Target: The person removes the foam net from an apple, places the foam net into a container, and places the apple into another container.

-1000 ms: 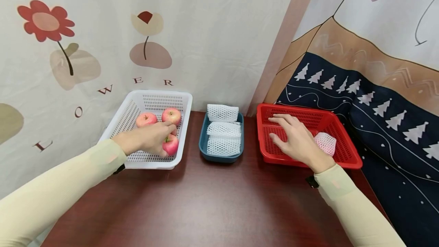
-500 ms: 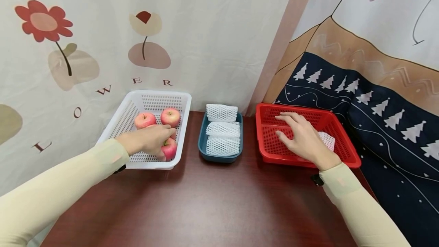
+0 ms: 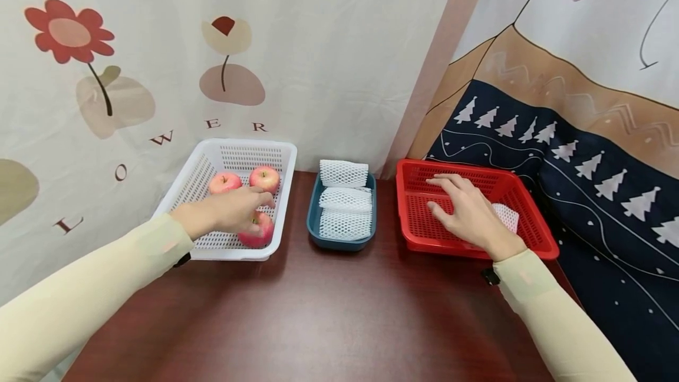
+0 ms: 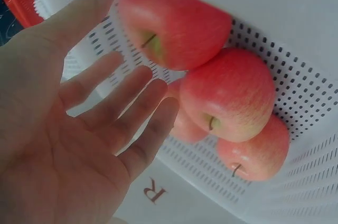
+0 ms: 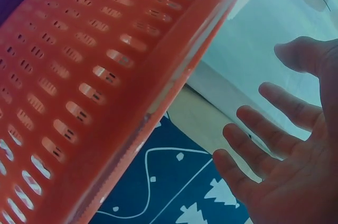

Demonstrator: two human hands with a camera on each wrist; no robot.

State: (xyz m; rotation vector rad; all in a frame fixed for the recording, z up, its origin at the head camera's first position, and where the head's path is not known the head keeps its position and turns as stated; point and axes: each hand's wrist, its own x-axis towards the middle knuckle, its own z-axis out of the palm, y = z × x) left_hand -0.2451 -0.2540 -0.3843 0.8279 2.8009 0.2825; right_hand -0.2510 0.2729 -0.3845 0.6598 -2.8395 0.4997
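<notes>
My left hand [image 3: 228, 211] hovers low inside the white basket [image 3: 289, 193], fingers spread and relaxed, overlapping the nearest apple [image 3: 257, 231] in the head view. In the left wrist view this red apple [image 4: 174, 26] sits just past the thumb and fingertips, with nothing in the palm. Several apples lie together; one [image 4: 229, 94] is hidden by the hand from the head camera. My right hand [image 3: 469, 214] hangs over the red basket [image 3: 416, 220], fingers loosely bent and holding nothing. Behind it, a rounded thing in white foam netting [image 3: 507, 217] is partly covered.
Between the two baskets stands a small blue tray [image 3: 342, 246] holding white foam net sleeves [image 3: 346, 224]. All stand on a dark reddish wooden table [image 3: 329, 311]. A printed curtain [image 3: 345, 63] hangs directly behind them.
My left hand has loosened and lifted slightly off the nearest apple, which now sits a little farther left. My right hand shifted slightly right, then stayed still.
</notes>
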